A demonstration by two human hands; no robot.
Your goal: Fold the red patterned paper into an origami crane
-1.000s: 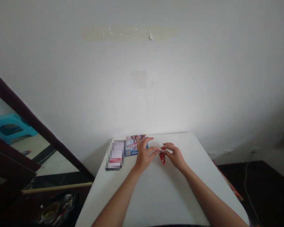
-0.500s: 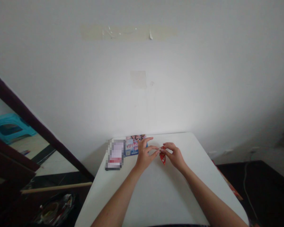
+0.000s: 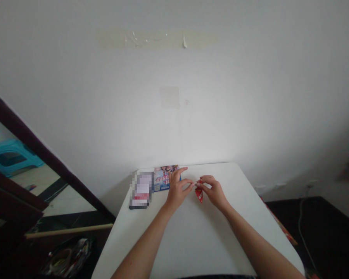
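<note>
Over the white table, my two hands meet at a small red piece with pale marks, pointed at its lower end. It looks like folded paper or a wrapper; I cannot tell which. My right hand pinches its upper part between thumb and fingers. Thumb and forefinger of my left hand close on its upper left tip, while the other fingers are raised. The fingertips hide part of the piece. Behind my left hand lies a colourful printed booklet or card, partly covered by that hand.
A phone-like object, blurred by pixelation, lies at the table's left. The wall rises behind. To the left are a dark-framed mirror or opening, a blue stool and a bin with a black bag. A cable hangs at right.
Both hands keep their pinch on the red piece and have barely moved. The piece has turned very slightly, and the whole view has shifted a little.
</note>
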